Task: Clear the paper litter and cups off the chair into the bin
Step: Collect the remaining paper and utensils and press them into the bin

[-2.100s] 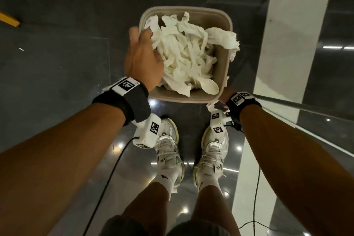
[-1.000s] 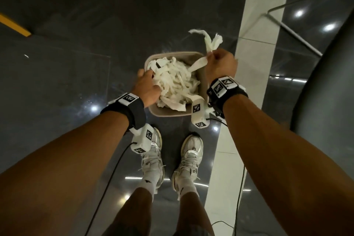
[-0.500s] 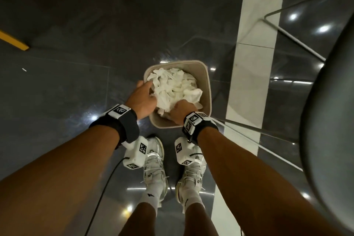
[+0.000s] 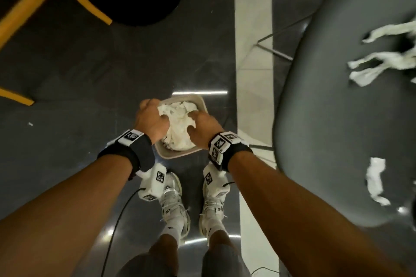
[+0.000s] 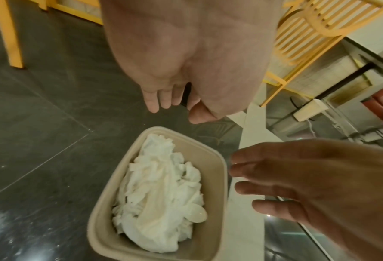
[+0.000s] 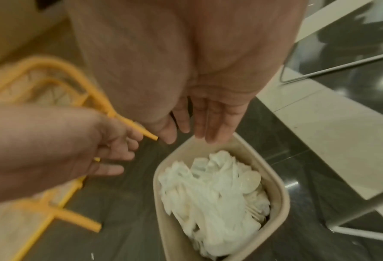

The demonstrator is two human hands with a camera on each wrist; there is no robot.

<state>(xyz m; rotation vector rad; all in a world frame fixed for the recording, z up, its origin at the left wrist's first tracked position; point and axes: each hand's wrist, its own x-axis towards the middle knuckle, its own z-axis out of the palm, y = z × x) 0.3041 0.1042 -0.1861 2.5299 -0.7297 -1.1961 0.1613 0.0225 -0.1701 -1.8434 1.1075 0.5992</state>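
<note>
Two empty hands above one bin of crumpled paper.

One beige bin stands on the dark floor, packed with white paper litter and one pale plastic spoon — all below the fingertips. The left hand and right hand hover palm-down over it, fingers loosely spread and holding nothing. Beyond the right hand's fingers, the grey chair carries three visible paper scraps — two long twists, one shorter.

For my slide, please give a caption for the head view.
Both hands, left hand and right hand, above the paper-filled bin; paper litter remains on the chair.
</note>
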